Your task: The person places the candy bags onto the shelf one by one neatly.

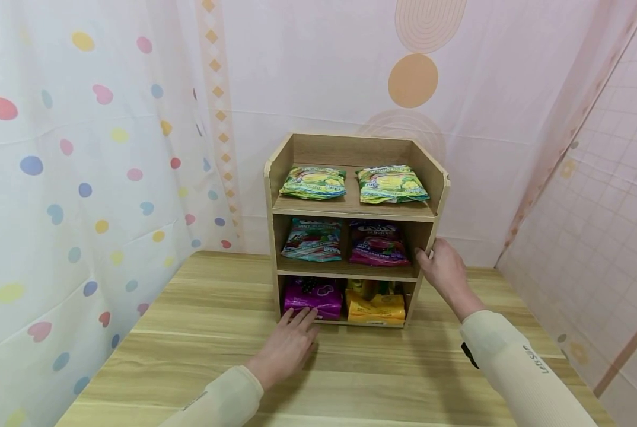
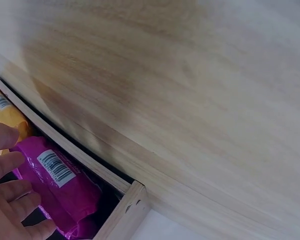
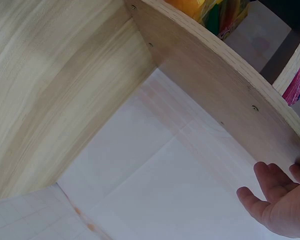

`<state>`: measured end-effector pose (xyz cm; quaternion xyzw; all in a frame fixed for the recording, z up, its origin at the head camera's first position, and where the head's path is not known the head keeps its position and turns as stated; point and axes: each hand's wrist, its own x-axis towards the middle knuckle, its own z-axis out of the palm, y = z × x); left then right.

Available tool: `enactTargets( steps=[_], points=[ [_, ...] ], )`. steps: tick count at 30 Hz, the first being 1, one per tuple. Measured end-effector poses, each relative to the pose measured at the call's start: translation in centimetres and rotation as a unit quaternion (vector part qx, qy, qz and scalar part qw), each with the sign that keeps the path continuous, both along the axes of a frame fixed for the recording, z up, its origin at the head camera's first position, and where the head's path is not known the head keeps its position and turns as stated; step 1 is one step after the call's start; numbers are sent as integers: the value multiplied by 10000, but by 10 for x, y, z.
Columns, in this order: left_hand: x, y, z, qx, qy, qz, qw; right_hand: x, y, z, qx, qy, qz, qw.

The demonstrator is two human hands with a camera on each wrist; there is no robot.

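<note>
A small three-tier wooden shelf (image 1: 353, 149) stands on the table. On its bottom tier lie a purple packet (image 1: 324, 301) at left and a yellow packet (image 1: 374, 307) at right. My left hand (image 1: 288, 347) has its fingers spread at the purple packet's lower front; in the left wrist view a barcode (image 2: 56, 167) shows on that packet. With the thumb inside the front edge and the other fingers outside, my right hand (image 1: 445, 268) holds the shelf's right side panel (image 3: 210, 75).
Two yellow-green candy bags (image 1: 314, 182) lie on the top tier. The middle tier holds a teal bag (image 1: 313, 240) and a dark purple-pink bag (image 1: 378, 244). Patterned curtains (image 1: 318, 71) hang behind and beside the wooden table (image 1: 201, 332).
</note>
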<state>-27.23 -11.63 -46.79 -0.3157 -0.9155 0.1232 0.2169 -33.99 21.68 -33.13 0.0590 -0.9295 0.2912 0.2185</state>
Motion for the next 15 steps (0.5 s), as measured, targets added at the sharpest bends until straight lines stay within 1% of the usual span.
enactTargets(
  steps=[15],
  points=[
    [-2,1,0,41,-142,64,9999,0,-1,0,-9,11,-35,10000]
  ],
)
